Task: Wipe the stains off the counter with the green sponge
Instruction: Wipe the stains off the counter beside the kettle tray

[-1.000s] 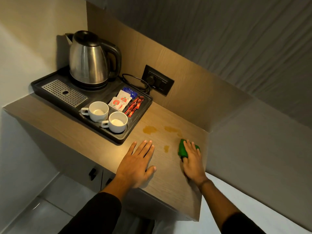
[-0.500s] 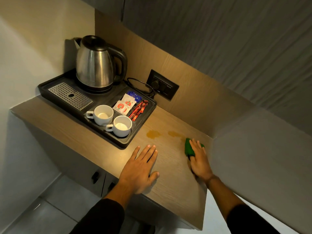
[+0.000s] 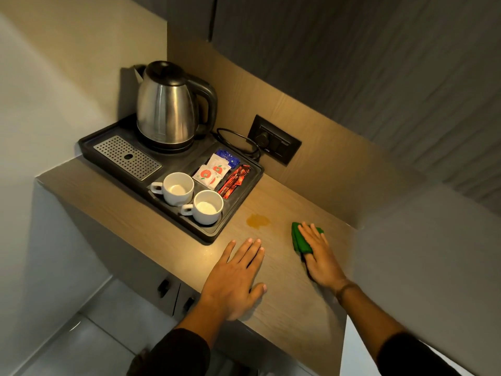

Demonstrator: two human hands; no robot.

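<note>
My right hand (image 3: 321,256) lies flat, fingers spread, pressing down on the crumpled green sponge (image 3: 299,240) at the far right of the light wood-grain counter (image 3: 303,316), close to the rear wood panel; not gripping, just palm and fingers laid over it, w/ the sponge's left part sticking out from under the hand. My left hand (image 3: 235,278) is open too, flat on the counter near its front edge, holding nothing, well apart from the sponge. One amber-yellow liquid stain (image 3: 257,220) shows on the wood, left of the sponge and just beyond my left fingertips, near the right corner of the black plastic tray (image 3: 206,234). On the tray: stainless steel electric kettle w/ black lid and handle (image 3: 168,107) at far side, perforated metal drip grate (image 3: 127,157) at left, two empty white ceramic cups (image 3: 189,196) at near side, handles to the left, white, blue and red sachets (image 3: 221,172) in the right compartment. Black wall socket (image 3: 275,143) on the rear panel, plug in it, black cord (image 3: 238,142) looping toward the kettle. Dark sleeves (image 3: 179,354) on both forearms, right one pushed up further. Cabinet doors w/ small dark handles (image 3: 164,287) below the counter.
</note>
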